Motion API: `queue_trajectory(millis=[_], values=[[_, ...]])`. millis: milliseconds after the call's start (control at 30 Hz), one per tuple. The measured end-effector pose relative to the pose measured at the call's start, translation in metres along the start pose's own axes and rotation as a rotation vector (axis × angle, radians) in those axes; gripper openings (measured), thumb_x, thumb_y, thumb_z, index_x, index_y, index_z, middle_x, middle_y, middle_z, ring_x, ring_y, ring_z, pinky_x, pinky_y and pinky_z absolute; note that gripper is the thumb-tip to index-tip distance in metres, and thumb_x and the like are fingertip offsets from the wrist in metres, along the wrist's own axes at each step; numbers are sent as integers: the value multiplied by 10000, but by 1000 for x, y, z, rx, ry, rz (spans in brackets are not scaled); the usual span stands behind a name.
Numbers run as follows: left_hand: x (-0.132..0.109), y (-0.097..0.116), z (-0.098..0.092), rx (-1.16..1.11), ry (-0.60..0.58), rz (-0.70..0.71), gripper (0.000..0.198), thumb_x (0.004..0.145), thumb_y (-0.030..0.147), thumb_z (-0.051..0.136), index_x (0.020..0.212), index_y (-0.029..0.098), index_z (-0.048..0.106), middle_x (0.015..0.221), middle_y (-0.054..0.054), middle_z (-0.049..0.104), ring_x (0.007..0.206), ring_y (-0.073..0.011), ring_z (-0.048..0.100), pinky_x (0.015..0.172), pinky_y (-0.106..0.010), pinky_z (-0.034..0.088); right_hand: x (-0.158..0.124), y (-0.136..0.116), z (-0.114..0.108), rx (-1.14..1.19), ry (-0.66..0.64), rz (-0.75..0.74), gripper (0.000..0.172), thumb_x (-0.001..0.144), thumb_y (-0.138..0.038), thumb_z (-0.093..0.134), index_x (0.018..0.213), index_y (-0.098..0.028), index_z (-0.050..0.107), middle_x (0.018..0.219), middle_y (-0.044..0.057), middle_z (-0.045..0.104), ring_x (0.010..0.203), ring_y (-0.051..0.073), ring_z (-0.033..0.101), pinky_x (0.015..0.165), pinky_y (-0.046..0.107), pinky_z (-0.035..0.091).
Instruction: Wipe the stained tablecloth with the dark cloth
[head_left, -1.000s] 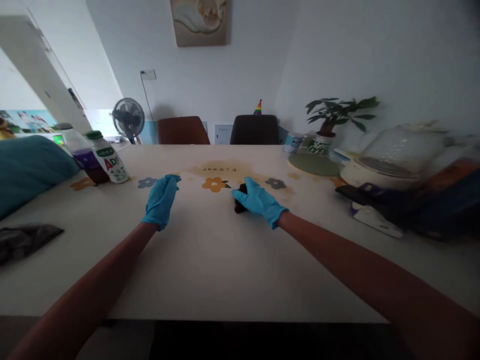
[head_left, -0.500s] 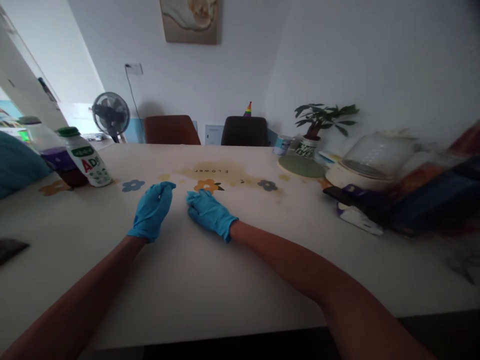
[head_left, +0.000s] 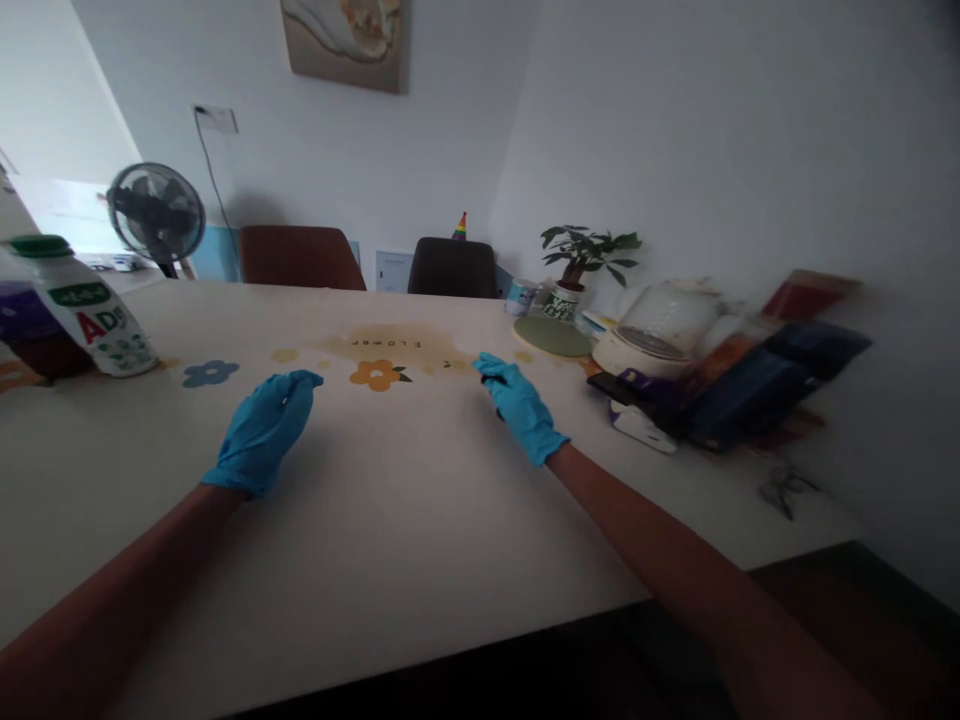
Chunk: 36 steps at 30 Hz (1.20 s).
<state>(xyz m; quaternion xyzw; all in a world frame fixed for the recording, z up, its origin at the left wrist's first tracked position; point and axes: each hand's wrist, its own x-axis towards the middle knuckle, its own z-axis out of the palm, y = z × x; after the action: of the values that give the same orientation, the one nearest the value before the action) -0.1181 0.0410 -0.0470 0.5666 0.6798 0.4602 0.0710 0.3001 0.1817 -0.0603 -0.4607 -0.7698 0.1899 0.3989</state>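
Both my hands wear blue gloves and lie on a white table (head_left: 405, 500) printed with flowers. My left hand (head_left: 262, 430) rests palm down near a blue flower print (head_left: 210, 373), fingers stretched forward and loosely together, with nothing in it. My right hand (head_left: 521, 408) lies to the right of an orange flower print (head_left: 377, 375). Its fingers press down over a small dark thing (head_left: 498, 409), of which only a sliver shows at the hand's left edge. What that thing is I cannot make out.
A white green-capped bottle (head_left: 82, 310) and a dark bottle stand far left. At the right are a green round mat (head_left: 553, 337), a potted plant (head_left: 581, 255), a glass-lidded pot (head_left: 660, 330) and a pile of dark and blue things (head_left: 750, 390). Two chairs (head_left: 298, 258) and a fan (head_left: 156, 212) are behind the table.
My right hand slid left across the table close to my left hand, then back to the right. The view has turned to the right. My left hand has barely moved.
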Motion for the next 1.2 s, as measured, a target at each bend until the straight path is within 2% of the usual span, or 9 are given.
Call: queue_trajectory(millis=[100, 200, 333, 467, 633, 800, 1033, 1200], values=[[-1, -1, 1, -7, -12, -3, 409, 1053, 525, 580, 1191, 313, 901, 1275, -111, 942, 1349, -439, 853, 1328, -672, 654, 6, 25, -33, -29, 103, 106, 425, 1116, -349, 636, 1468, -287, 865, 1759, 153, 822, 1751, 338, 703, 1572, 702, 421], [-2, -2, 1, -14, -13, 1, 398, 1050, 530, 588, 1178, 317, 898, 1271, -103, 944, 1331, -431, 851, 1325, -667, 656, 7, 47, -49, -76, 124, 182, 475, 1067, -337, 640, 1484, -271, 856, 1698, 164, 849, 1731, 348, 713, 1563, 724, 415], [-5, -1, 2, -21, -16, -6, 391, 1054, 546, 599, 1174, 322, 896, 1291, -99, 940, 1342, -427, 849, 1322, -654, 662, 13, 61, -43, -154, 69, 263, 515, 1001, -295, 722, 1495, -222, 847, 1696, 227, 834, 1687, 414, 745, 1541, 764, 432], [-8, 1, 1, -3, -52, -20, 440, 1047, 590, 577, 1199, 331, 899, 1318, -97, 938, 1361, -443, 858, 1325, -668, 661, 31, 56, -26, -216, -17, 267, 608, 981, -248, 750, 1582, -175, 813, 1770, 266, 784, 1741, 441, 701, 1547, 756, 421], [-11, 5, 0, -1, -80, -8, 432, 1039, 606, 587, 1205, 377, 914, 1312, -57, 954, 1327, -442, 871, 1296, -662, 677, 45, 24, 9, -243, -152, 164, 638, 1018, -238, 718, 1651, -227, 795, 1722, 201, 833, 1660, 403, 763, 1509, 701, 508], [-11, 5, 1, 17, -87, 8, 436, 1043, 599, 575, 1173, 364, 918, 1276, -69, 955, 1300, -448, 877, 1312, -684, 668, 46, -26, 65, -267, -254, 51, 545, 1096, -220, 682, 1613, -324, 817, 1727, 135, 833, 1680, 364, 739, 1501, 581, 530], [-6, 0, 2, 31, -46, 14, 409, 1046, 561, 597, 1181, 357, 925, 1310, -85, 951, 1335, -458, 862, 1319, -701, 669, 55, -108, 140, -345, -349, -32, 353, 1214, -230, 669, 1544, -189, 789, 1681, 135, 853, 1541, 331, 760, 1432, 487, 540], [-3, -3, -1, 63, -64, 2, 452, 1057, 541, 564, 1224, 327, 925, 1347, -113, 950, 1354, -460, 860, 1305, -693, 674, 61, -148, 173, -385, -393, -86, 340, 1292, -345, 722, 1565, -164, 814, 1717, 145, 834, 1596, 363, 754, 1459, 616, 522]])
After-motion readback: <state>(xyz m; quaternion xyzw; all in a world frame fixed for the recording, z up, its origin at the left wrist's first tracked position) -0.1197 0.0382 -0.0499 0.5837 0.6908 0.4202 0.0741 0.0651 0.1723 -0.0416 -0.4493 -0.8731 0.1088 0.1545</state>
